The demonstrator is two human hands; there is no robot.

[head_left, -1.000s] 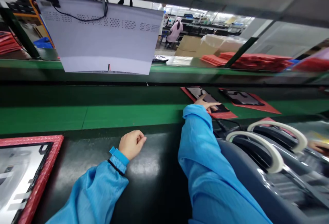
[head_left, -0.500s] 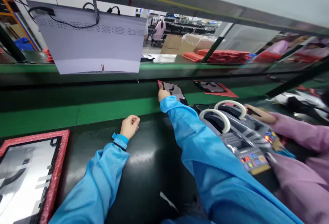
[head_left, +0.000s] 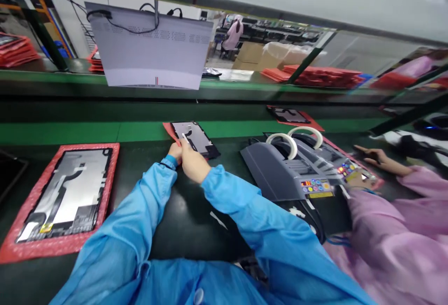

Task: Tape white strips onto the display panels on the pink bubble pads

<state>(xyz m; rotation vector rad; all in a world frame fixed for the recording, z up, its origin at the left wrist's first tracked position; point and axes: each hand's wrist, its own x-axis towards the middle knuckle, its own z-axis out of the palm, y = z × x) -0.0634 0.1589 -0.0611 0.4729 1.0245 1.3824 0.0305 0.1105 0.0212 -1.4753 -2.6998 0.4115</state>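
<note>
- Panel, with red wrap under it: lying just beyond and to the right of the fingers, over the near border of the green strip; resting or raised, cannot tell.
- Long axis: running from far left to near right.
- Right hand: overlapping the panel's near left side, fingers grasping it.
- Left hand: sitting close beside, partly hidden; grip, cannot tell.
- Right sleeve: slanting forward and leftward.
- Left sleeve: slanting forward and rightward.
</note>
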